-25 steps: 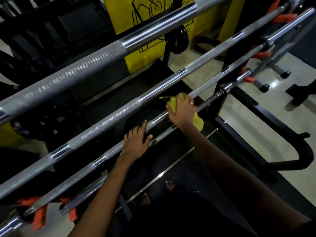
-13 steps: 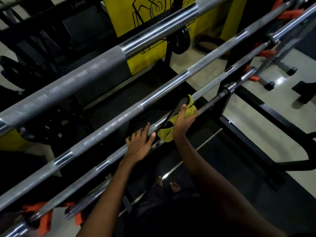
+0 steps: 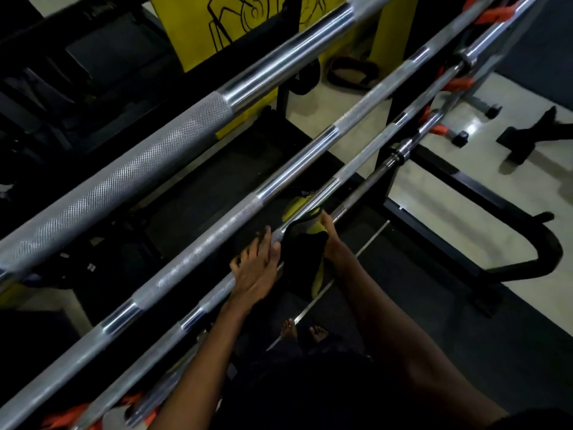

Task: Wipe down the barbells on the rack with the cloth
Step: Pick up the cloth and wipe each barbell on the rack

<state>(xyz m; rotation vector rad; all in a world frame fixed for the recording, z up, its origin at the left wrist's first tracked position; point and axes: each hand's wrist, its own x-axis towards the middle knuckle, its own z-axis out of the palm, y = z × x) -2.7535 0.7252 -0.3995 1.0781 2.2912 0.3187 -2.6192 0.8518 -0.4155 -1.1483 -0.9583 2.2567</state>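
On the black rack (image 3: pixel 465 181), four chrome barbells (image 3: pixel 217 231) lie parallel, running from lower left to upper right. The third barbell (image 3: pixel 359 159), counting from the top, is the one being worked.

The left hand (image 3: pixel 257 271) rests on that bar as a brace. Its fingers are apart and loosely bent, laid over the steel rather than closed round it. The right hand (image 3: pixel 331 243) grips the cloth (image 3: pixel 302 252) with the thumb showing on top. Its fingers are hidden behind the fabric and appear to be clamped on it. The cloth, yellow with a dark face, drapes over the third barbell, touching or just beside the left fingertips.

Change noted: a second ago the cloth was pressed on a bar farther up, well apart from the left hand. It has since wrapped round and slid down to meet that hand.

Judgement: this stroke has run out of room. The left hand must shift before wiping can proceed, and the length beneath and beyond it appears still to be done.
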